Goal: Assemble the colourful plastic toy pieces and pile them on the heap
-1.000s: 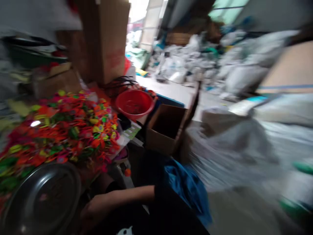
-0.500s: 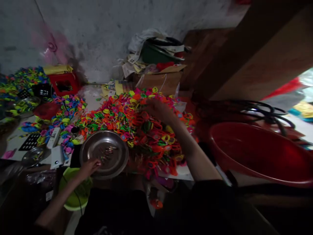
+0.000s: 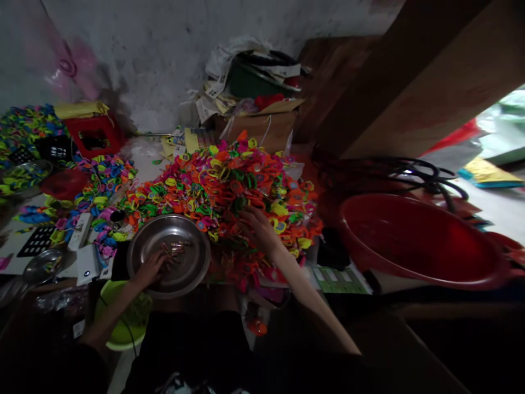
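Observation:
My left hand (image 3: 150,269) reaches over the near left rim of a round metal basin (image 3: 200,268). Its fingers look stretched out, with the tips by a small cluster of short, thin, shiny pieces (image 3: 175,249); their kind is too small to tell. My right hand (image 3: 259,232) lies on the near slope of a big heap of bright plastic toy watches (image 3: 197,189), orange, pink, green and yellow. Its fingers look extended over the watches, and I see nothing gripped in them. Dim light and blur hide the fingertips.
A large red tub (image 3: 410,241) stands at right, with black cable (image 3: 426,172) behind it. Below left is a lime-green bucket (image 3: 123,334). A power strip (image 3: 80,232) lies left of the basin. A cardboard box (image 3: 256,128) stands behind the heap.
My right hand has come back toward me, from the heap's upper part to its near slope. My left hand has moved further into the basin, near the small pieces. The view has shifted slightly.

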Demonstrator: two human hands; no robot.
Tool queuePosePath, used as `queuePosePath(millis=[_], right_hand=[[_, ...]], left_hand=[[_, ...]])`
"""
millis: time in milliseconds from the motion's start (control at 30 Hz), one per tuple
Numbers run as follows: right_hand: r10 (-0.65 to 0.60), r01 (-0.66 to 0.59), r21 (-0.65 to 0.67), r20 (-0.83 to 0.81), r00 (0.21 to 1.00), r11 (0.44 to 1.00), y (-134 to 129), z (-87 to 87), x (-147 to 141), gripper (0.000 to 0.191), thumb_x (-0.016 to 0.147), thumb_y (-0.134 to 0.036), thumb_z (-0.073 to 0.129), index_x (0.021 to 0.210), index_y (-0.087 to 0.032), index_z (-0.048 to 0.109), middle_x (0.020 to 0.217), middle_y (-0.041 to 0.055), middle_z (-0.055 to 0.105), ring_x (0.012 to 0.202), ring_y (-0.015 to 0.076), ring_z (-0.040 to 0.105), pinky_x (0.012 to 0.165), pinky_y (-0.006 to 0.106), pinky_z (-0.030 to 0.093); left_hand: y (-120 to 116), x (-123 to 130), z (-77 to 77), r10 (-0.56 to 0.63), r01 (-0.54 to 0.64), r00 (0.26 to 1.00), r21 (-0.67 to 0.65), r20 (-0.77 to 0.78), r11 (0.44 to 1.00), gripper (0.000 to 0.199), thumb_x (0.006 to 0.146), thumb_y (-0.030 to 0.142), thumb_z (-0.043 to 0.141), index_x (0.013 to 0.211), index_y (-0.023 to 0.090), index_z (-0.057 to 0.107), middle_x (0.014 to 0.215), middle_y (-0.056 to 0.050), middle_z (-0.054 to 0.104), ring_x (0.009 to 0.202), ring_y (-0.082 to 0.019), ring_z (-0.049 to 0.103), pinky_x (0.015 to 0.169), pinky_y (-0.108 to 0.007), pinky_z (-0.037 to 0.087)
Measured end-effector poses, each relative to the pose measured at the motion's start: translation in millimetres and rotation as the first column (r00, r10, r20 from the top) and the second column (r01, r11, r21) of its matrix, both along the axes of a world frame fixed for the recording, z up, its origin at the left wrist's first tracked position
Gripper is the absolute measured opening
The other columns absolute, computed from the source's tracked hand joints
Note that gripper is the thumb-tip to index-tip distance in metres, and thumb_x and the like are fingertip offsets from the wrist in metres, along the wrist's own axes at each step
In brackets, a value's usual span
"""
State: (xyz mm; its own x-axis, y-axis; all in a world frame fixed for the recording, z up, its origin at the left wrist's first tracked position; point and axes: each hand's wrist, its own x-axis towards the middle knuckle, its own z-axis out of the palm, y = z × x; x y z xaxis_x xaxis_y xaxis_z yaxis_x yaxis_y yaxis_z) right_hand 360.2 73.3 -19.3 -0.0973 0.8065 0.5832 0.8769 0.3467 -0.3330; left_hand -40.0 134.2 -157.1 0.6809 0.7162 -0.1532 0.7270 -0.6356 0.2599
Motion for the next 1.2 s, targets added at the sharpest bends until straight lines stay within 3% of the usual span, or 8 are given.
queuePosePath(millis=[133, 400, 600, 767, 967, 1067, 1200], right_hand=[[0.017, -0.023, -0.096, -0.062, 0.998, 0.995, -36.8, -30.1, -18.6, 0.03, 0.092, -0.029, 0.045, 0.119, -0.018, 0.054, 0.126, 0.0152, 0.052, 0.119, 0.0252, 0.05, 0.098, 0.043, 0.045], [0.015, -0.038, -0.227, -0.103, 0.995, 0.973, -75.1, -63.6, -34.6, 0.03, 0.093, -0.029, 0.043, 0.12, -0.02, 0.053, 0.126, 0.0143, 0.051, 0.119, 0.0256, 0.05, 0.097, 0.046, 0.047], [0.029, -0.056, -0.24, -0.115, 0.993, 0.969, -79.0, -67.1, -37.6, 0.03, 0.093, -0.028, 0.042, 0.121, -0.021, 0.051, 0.126, 0.014, 0.05, 0.117, 0.0247, 0.052, 0.097, 0.044, 0.047], [0.061, -0.094, -0.262, -0.129, 0.99, 0.961, -78.4, -67.5, -47.4, 0.029, 0.094, -0.027, 0.041, 0.12, -0.02, 0.051, 0.125, 0.014, 0.051, 0.116, 0.024, 0.052, 0.096, 0.043, 0.047], [0.068, -0.104, -0.29, -0.13, 0.989, 0.951, -82.0, -72.5, -50.7, 0.03, 0.094, -0.027, 0.041, 0.121, -0.021, 0.051, 0.127, 0.0137, 0.05, 0.118, 0.024, 0.052, 0.096, 0.042, 0.048], [0.062, -0.103, -0.306, -0.139, 0.988, 0.946, -84.1, -75.5, -49.7, 0.031, 0.093, -0.027, 0.042, 0.123, -0.022, 0.05, 0.127, 0.0137, 0.05, 0.116, 0.0241, 0.053, 0.094, 0.042, 0.049], [0.081, -0.127, -0.321, -0.155, 0.985, 0.939, -84.5, -77.8, -53.3, 0.031, 0.093, -0.027, 0.041, 0.121, -0.02, 0.051, 0.126, 0.0146, 0.051, 0.116, 0.025, 0.053, 0.096, 0.044, 0.048]], left_hand=[[8.5, 7.0, 0.7, -0.134, 0.135, 0.989, 0.013, -0.065, 0.991, 0.084, 0.068, 0.011, 0.062, 0.144, 0.015, 0.025, 0.154, -0.018, 0.012, 0.142, -0.03, 0.013, 0.11, -0.043, 0.026], [33.1, 29.3, -0.7, -0.142, 0.152, 0.982, 0.081, -0.121, 0.985, 0.069, 0.079, 0.026, 0.056, 0.143, 0.014, 0.03, 0.151, -0.018, 0.023, 0.14, -0.031, 0.019, 0.111, -0.044, 0.022], [43.7, 36.5, -6.8, -0.121, 0.133, 0.986, 0.105, -0.11, 0.986, 0.065, 0.083, 0.029, 0.052, 0.143, 0.017, 0.028, 0.143, -0.015, 0.039, 0.132, -0.028, 0.034, 0.108, -0.041, 0.026], [45.7, 37.8, -8.4, -0.039, 0.052, 0.993, 0.121, -0.112, 0.991, 0.058, 0.088, 0.038, 0.047, 0.14, 0.015, 0.035, 0.133, -0.019, 0.046, 0.125, -0.03, 0.04, 0.102, -0.041, 0.033], [48.3, 22.2, 1.2, -0.018, 0.025, 0.987, 0.042, -0.161, 0.999, 0.073, 0.079, 0.055, 0.055, 0.138, 0.015, 0.034, 0.129, -0.016, 0.049, 0.119, -0.03, 0.047, 0.097, -0.038, 0.038], [49.2, 10.3, 5.3, -0.062, 0.058, 0.98, -0.027, -0.191, 0.998, 0.077, 0.072, 0.048, 0.065, 0.135, 0.014, 0.037, 0.129, -0.015, 0.05, 0.118, -0.028, 0.048, 0.097, -0.034, 0.038], [46.2, 4.7, 6.4, -0.065, 0.054, 0.971, -0.052, -0.231, 0.997, 0.07, 0.07, 0.037, 0.066, 0.13, 0.012, 0.041, 0.128, -0.015, 0.051, 0.116, -0.028, 0.048, 0.096, -0.034, 0.039]])
